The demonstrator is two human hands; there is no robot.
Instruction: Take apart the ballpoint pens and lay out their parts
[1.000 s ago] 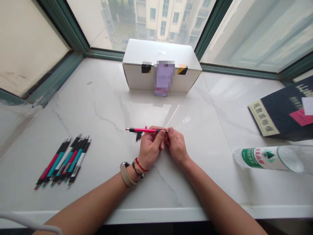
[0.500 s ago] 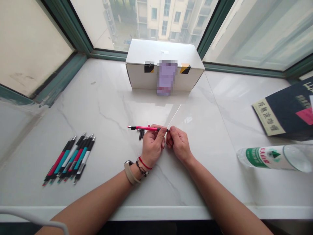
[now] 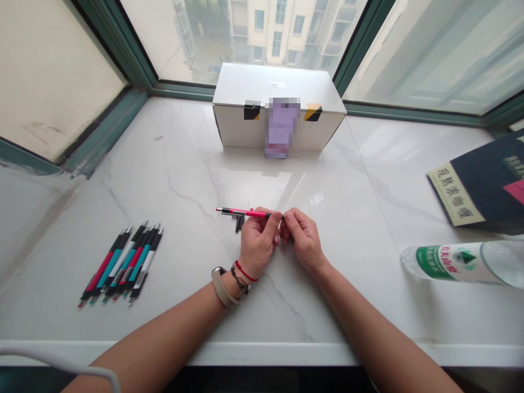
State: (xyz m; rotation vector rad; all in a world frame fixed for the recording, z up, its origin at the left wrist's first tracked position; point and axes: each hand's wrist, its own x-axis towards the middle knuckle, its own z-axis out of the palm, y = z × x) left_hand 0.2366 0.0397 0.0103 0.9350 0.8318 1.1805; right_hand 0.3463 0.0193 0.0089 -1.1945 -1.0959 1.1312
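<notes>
A red pen [image 3: 241, 212] with black ends lies almost level across my left hand [image 3: 257, 237]. My left thumb and fingers are closed around its barrel, and its button end sticks out to the left. My right hand [image 3: 303, 240] is closed in a pinch at the pen's right-hand tip; the fingertips cover most of that end. Several small black parts [image 3: 238, 224] lie on the white marbled surface [image 3: 196, 273] just beneath the pen, partly hidden behind my left hand. To the left, a row of red, teal and white pens [image 3: 123, 265] lies side by side, tips pointing away.
A white box [image 3: 241, 131] stands at the back against the window, with a blurred purple item [image 3: 281, 128] at its front. On the right are a clear plastic bottle [image 3: 458, 262] on its side and a dark printed package [image 3: 478, 180]. A pale cable [image 3: 61, 360] crosses the lower left corner.
The red pen has rolled slightly in my fingers, so its clip now shows below the barrel. Both hands keep their hold; the whole view has shifted a little.
</notes>
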